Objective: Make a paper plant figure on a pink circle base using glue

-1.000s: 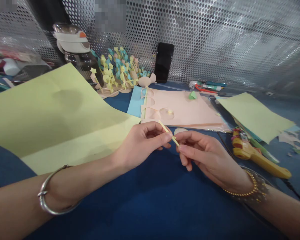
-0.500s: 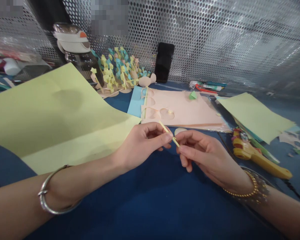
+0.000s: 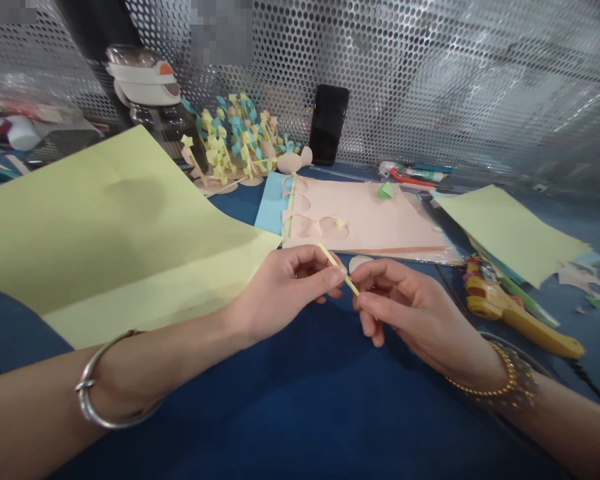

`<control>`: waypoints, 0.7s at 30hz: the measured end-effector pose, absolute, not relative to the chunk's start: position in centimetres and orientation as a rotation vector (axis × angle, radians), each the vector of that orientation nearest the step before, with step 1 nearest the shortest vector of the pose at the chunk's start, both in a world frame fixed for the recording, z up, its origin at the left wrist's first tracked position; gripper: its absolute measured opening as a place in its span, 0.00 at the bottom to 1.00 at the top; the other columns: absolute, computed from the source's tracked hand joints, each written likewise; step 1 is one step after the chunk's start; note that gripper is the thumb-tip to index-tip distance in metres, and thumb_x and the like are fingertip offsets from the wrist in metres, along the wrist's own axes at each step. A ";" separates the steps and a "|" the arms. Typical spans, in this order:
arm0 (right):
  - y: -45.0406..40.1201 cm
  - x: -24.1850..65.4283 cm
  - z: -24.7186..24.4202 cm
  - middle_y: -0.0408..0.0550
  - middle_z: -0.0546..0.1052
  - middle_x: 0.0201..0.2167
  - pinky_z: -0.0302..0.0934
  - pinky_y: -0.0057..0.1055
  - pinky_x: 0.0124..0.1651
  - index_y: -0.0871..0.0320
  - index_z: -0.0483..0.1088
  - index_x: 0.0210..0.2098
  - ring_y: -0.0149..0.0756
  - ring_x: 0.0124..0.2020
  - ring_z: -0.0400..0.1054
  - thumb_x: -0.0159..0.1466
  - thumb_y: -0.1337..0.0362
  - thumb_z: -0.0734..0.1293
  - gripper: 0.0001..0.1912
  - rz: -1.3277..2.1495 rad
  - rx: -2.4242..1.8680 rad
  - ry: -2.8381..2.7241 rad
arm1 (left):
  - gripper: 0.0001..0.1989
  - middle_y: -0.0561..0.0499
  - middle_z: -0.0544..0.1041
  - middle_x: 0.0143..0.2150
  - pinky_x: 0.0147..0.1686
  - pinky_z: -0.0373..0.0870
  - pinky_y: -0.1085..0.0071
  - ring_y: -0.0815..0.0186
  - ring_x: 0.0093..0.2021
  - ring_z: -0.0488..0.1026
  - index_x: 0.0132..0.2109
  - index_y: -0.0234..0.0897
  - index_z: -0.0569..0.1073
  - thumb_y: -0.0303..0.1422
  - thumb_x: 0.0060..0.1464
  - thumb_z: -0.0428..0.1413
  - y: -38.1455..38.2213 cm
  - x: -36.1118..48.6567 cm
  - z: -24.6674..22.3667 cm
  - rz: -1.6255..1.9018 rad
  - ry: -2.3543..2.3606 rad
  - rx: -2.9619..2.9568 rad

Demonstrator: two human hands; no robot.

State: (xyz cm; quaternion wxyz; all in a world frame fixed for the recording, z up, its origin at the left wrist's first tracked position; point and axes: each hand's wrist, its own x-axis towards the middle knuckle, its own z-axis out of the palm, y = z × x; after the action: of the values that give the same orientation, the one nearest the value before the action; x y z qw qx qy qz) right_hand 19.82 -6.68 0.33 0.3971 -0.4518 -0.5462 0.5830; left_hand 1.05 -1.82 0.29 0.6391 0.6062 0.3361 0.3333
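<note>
Paper strip pinched between both hands

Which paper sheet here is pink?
The pink sheet in the middle; the large sheet on the left and the smaller sheet on the right are pale green.

The left hand is extending from the lower left, its thumb and fingertips pinching closed, while the right hand is curling inward from the right, thumb and forefinger pinching too. The left forearm and right forearm are angling toward each other, keeping both hands just apart.
</note>
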 end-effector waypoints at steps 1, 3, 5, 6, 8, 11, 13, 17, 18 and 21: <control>-6.7 19.8 0.3 0.39 0.73 0.26 0.65 0.22 0.22 0.54 0.68 0.40 0.25 0.21 0.68 0.63 0.65 0.67 0.06 1.477 -1.141 -1.382 | 0.09 0.53 0.74 0.32 0.32 0.70 0.76 0.69 0.34 0.74 0.32 0.35 0.71 0.37 0.55 0.58 -1.8 1.0 0.3 0.760 0.767 1.384; -6.7 19.8 0.3 0.39 0.73 0.26 0.65 0.21 0.23 0.54 0.68 0.41 0.24 0.21 0.68 0.64 0.66 0.67 0.06 1.478 -1.138 -1.380 | 0.09 0.53 0.74 0.32 0.32 0.69 0.76 0.69 0.34 0.74 0.32 0.34 0.71 0.37 0.55 0.57 -1.8 1.0 0.2 0.763 0.766 1.389; -6.7 19.8 0.3 0.39 0.73 0.26 0.65 0.21 0.23 0.54 0.68 0.41 0.24 0.21 0.68 0.64 0.65 0.67 0.06 1.481 -1.133 -1.377 | 0.09 0.53 0.74 0.33 0.31 0.69 0.76 0.69 0.34 0.74 0.32 0.34 0.71 0.36 0.55 0.58 -1.8 1.0 0.2 0.768 0.761 1.392; -6.7 19.8 0.3 0.39 0.73 0.26 0.65 0.21 0.23 0.54 0.68 0.41 0.24 0.21 0.68 0.63 0.65 0.67 0.06 1.481 -1.128 -1.376 | 0.09 0.53 0.74 0.33 0.31 0.69 0.76 0.70 0.34 0.74 0.32 0.34 0.71 0.36 0.55 0.58 -1.8 1.0 0.1 0.770 0.759 1.394; -6.7 19.8 0.3 0.39 0.72 0.27 0.66 0.20 0.22 0.55 0.68 0.40 0.24 0.21 0.68 0.63 0.66 0.67 0.05 1.479 -1.124 -1.378 | 0.09 0.53 0.74 0.32 0.31 0.70 0.76 0.70 0.34 0.74 0.32 0.34 0.71 0.36 0.55 0.58 -1.8 1.0 0.1 0.768 0.759 1.395; -6.6 19.7 0.3 0.39 0.72 0.27 0.66 0.20 0.22 0.55 0.68 0.39 0.24 0.21 0.68 0.63 0.66 0.67 0.05 1.474 -1.123 -1.381 | 0.10 0.53 0.74 0.33 0.31 0.70 0.76 0.70 0.34 0.74 0.32 0.33 0.71 0.36 0.55 0.58 -1.8 1.0 0.2 0.759 0.761 1.393; -6.6 19.7 0.3 0.39 0.72 0.27 0.66 0.20 0.22 0.55 0.68 0.40 0.24 0.21 0.68 0.63 0.66 0.67 0.05 1.472 -1.118 -1.386 | 0.10 0.54 0.74 0.33 0.31 0.70 0.76 0.70 0.34 0.73 0.32 0.33 0.71 0.36 0.55 0.58 -1.8 1.0 0.3 0.756 0.758 1.395; -6.6 19.7 0.3 0.38 0.72 0.26 0.66 0.21 0.22 0.55 0.68 0.40 0.24 0.21 0.68 0.63 0.66 0.67 0.06 1.455 -1.125 -1.405 | 0.10 0.54 0.74 0.32 0.31 0.70 0.77 0.71 0.34 0.73 0.32 0.33 0.71 0.36 0.55 0.58 -1.8 1.1 0.3 0.754 0.753 1.397; -6.6 19.7 0.3 0.38 0.72 0.26 0.66 0.21 0.22 0.55 0.67 0.40 0.24 0.21 0.68 0.63 0.66 0.67 0.06 1.447 -1.130 -1.412 | 0.10 0.54 0.74 0.32 0.31 0.70 0.77 0.71 0.34 0.73 0.32 0.33 0.71 0.36 0.55 0.58 -1.8 1.1 0.3 0.753 0.753 1.398; -6.6 19.8 0.4 0.39 0.73 0.27 0.67 0.22 0.23 0.55 0.67 0.40 0.25 0.22 0.69 0.63 0.67 0.67 0.05 1.420 -1.145 -1.443 | 0.10 0.54 0.74 0.32 0.31 0.70 0.77 0.71 0.34 0.73 0.32 0.33 0.71 0.37 0.54 0.59 -1.8 1.1 0.3 0.748 0.751 1.399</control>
State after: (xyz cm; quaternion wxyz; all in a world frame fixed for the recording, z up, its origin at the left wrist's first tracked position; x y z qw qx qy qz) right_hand 19.75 -6.62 0.36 0.3964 -0.4519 -0.5696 0.5605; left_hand 1.07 -1.81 0.29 0.6389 0.6131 0.3291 0.3280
